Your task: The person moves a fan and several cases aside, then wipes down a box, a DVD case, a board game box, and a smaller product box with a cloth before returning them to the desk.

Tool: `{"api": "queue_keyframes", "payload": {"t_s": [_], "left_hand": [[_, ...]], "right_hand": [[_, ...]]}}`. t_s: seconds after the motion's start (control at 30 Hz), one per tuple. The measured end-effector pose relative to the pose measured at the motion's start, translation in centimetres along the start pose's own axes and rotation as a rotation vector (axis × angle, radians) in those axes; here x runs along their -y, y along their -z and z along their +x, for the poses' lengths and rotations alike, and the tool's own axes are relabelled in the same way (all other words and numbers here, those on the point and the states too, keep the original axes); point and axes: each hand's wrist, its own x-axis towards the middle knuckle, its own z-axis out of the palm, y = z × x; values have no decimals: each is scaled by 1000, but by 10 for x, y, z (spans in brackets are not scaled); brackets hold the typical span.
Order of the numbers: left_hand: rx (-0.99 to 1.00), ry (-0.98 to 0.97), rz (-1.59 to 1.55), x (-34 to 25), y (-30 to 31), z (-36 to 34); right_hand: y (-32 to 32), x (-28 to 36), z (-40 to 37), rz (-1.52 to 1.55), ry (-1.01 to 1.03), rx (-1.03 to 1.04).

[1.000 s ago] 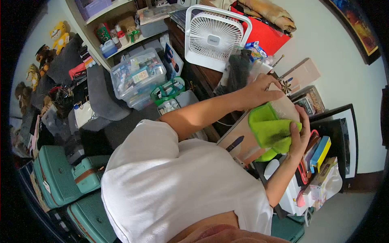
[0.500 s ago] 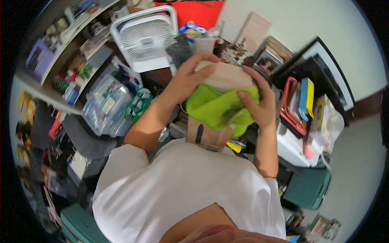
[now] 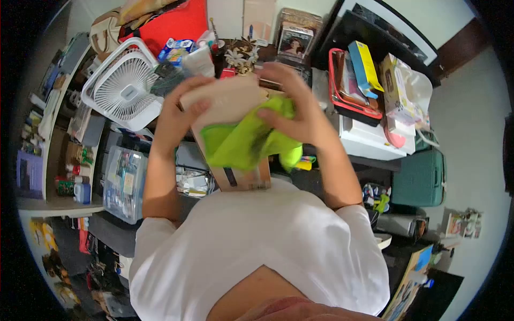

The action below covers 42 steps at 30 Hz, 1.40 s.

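A light brown cardboard box (image 3: 227, 97) is held in front of my chest, its lower part close to the white shirt. My left hand (image 3: 178, 112) grips the box's upper left corner, thumb on the near face and fingers over the far side. A bright green cloth (image 3: 238, 142) with a dark smudge drapes over the near face. Pinched between thumb and fingers, the cloth's upper right part is in my right hand (image 3: 294, 109), by the box's right edge. Motion blurs the right fingertips a little.
A white box fan (image 3: 126, 93) stands at the left, above a clear plastic bin (image 3: 124, 182). On a white cabinet (image 3: 369, 136) at the right are a red-rimmed basket (image 3: 350, 91) and a tissue box (image 3: 399, 91). A picture frame (image 3: 383, 32) leans behind them.
The view has turned toward the right. The box and both hands appear farther left, and the right hand has drawn the cloth's upper right part higher along the box.
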Motion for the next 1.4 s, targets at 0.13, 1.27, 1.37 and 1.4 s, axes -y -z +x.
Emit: {"api": "queue_keyframes", "payload": {"t_s": [0.13, 1.27, 1.37, 1.4], "left_hand": [[-210, 5, -169, 7, 9, 30], [-539, 153, 549, 145, -111, 383], [-504, 114, 710, 172, -116, 398], [-525, 117, 747, 173, -118, 398]], "right_hand": [[64, 47, -38, -80, 118, -214], [153, 61, -177, -282, -9, -635], [153, 55, -197, -314, -142, -642], [153, 54, -198, -315, -188, -656]]}}
